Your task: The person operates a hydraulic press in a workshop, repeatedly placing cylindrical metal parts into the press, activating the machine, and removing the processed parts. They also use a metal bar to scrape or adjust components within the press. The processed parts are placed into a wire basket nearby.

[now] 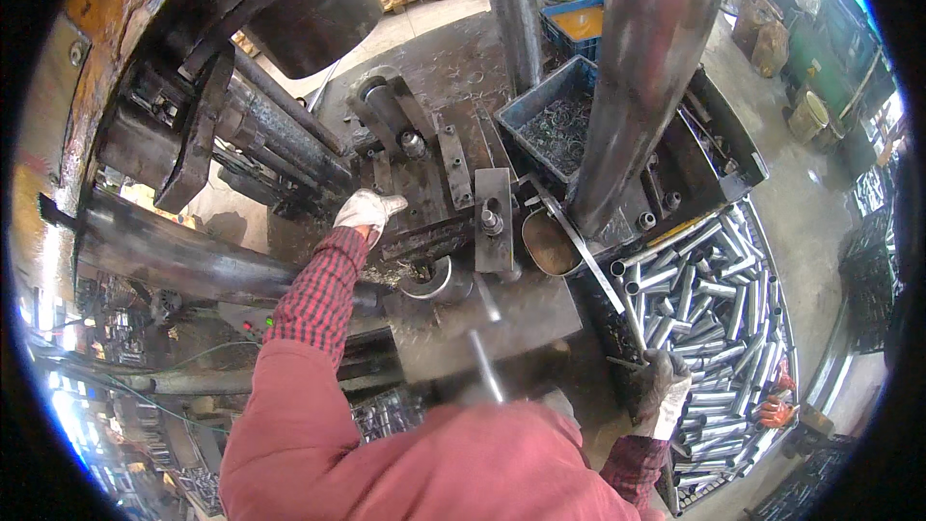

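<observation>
My left hand (371, 211), in a pale work glove, is beside the greasy die block (424, 239) of a press. Its fingers stretch to the right, and I see nothing held in them. My right hand (662, 394), in a glove with dark, dirty fingers, is at the left edge of a bin of shiny metal tubes (719, 299). Its fingers are curled; what they grip, if anything, is hidden. A motion-blurred metal tube (485, 367) hangs over the gap in front of my body. A thick ring (436, 282) sits at the front of the press.
Thick steel columns (637, 77) rise around the press bed. Behind them stands a blue crate (550, 121) of metal shavings. A flat metal bar (586, 256) slants past an oval container (552, 243). Red-orange gloves (776, 410) lie on the tubes at the right.
</observation>
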`<move>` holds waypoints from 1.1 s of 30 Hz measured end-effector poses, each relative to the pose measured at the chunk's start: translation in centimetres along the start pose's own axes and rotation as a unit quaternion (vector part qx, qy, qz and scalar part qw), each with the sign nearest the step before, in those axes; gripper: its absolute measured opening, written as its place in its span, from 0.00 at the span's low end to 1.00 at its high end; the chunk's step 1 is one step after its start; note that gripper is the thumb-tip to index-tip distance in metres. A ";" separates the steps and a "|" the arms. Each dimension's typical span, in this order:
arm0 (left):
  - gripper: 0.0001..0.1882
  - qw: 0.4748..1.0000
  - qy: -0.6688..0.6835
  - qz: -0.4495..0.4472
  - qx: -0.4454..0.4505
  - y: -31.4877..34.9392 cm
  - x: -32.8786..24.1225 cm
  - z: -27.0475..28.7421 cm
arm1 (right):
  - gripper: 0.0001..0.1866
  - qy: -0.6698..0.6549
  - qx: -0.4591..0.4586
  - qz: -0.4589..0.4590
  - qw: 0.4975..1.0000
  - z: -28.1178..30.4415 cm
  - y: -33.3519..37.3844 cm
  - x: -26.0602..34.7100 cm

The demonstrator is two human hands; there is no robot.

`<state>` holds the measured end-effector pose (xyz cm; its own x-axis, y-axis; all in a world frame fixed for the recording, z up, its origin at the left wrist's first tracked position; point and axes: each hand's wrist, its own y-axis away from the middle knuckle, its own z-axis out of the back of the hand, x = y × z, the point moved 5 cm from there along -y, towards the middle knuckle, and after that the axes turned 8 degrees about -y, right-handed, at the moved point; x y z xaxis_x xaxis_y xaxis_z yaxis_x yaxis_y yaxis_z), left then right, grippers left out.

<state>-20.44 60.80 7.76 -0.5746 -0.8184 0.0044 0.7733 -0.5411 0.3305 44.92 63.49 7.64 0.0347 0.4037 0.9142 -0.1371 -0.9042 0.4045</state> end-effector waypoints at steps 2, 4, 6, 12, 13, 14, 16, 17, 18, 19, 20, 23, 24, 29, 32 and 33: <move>0.35 1.000 -0.001 0.007 -0.002 -1.7 -0.3 -0.8 | 0.21 -0.011 -0.006 0.006 1.000 0.0 0.0 0.2; 0.23 0.990 -0.094 -0.100 -0.027 -2.9 -1.0 -2.0 | 0.19 -0.011 -0.016 0.020 1.000 0.6 -0.1 0.0; 0.22 0.987 -0.089 -0.120 -0.058 -3.7 -0.1 -2.8 | 0.20 0.018 -0.003 0.082 0.996 1.7 -0.3 -0.4; 0.26 0.965 -0.178 -0.148 -0.127 -6.8 2.8 -2.6 | 0.23 0.067 0.015 0.058 0.996 7.2 -2.5 -4.5; 0.26 0.975 -0.165 -0.092 -0.113 -7.7 3.8 -2.3 | 0.24 0.097 0.014 0.093 0.991 7.7 -2.8 -4.7; 0.26 0.966 -0.202 -0.129 -0.099 -7.9 4.0 -2.5 | 0.24 0.136 0.010 0.134 0.982 8.0 -2.9 -4.7; 0.26 0.966 -0.212 -0.133 -0.062 -8.3 4.6 -2.8 | 0.26 0.089 0.000 0.134 0.987 8.6 -3.0 -4.9; 0.26 0.962 -0.220 -0.146 -0.063 -8.0 4.6 -2.8 | 0.26 0.065 0.003 0.112 0.992 8.6 -2.9 -5.1; 0.26 0.959 -0.227 -0.159 -0.064 -7.7 4.6 -2.8 | 0.26 0.042 0.005 0.091 0.995 8.4 -2.8 -5.2; 0.27 0.953 -0.247 -0.169 -0.050 -7.2 4.5 -3.0 | 0.26 0.043 0.009 0.078 0.996 8.1 -2.8 -5.2; 0.26 0.956 -0.236 -0.164 -0.066 -6.7 4.4 -2.6 | 0.26 0.045 0.013 0.064 0.997 7.9 -2.8 -5.1; 0.24 0.960 -0.224 -0.147 -0.078 -4.9 4.3 -1.8 | 0.24 0.074 0.018 0.100 0.992 6.9 -2.3 -4.1; 0.24 0.967 -0.196 -0.139 -0.080 -4.2 4.5 -1.6 | 0.23 0.104 0.024 0.104 0.989 6.5 -2.4 -3.8; 0.21 0.959 -0.135 -0.198 -0.150 -1.1 5.5 -1.7 | 0.20 -0.004 0.024 0.031 0.999 4.9 -2.4 -3.6; 0.20 0.963 -0.090 -0.203 -0.151 -0.9 5.9 -2.4 | 0.20 -0.004 0.032 0.032 0.999 3.5 -2.2 -3.2; 0.20 0.965 -0.088 -0.197 -0.148 -0.9 6.0 -2.7 | 0.21 -0.003 0.036 0.035 0.999 3.0 -2.1 -3.0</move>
<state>-23.90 55.87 4.95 -0.8566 -0.5058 0.1018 0.5125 -0.8569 0.0548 48.09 63.75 4.12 0.0341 0.3391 0.9401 -0.0682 -0.9377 0.3407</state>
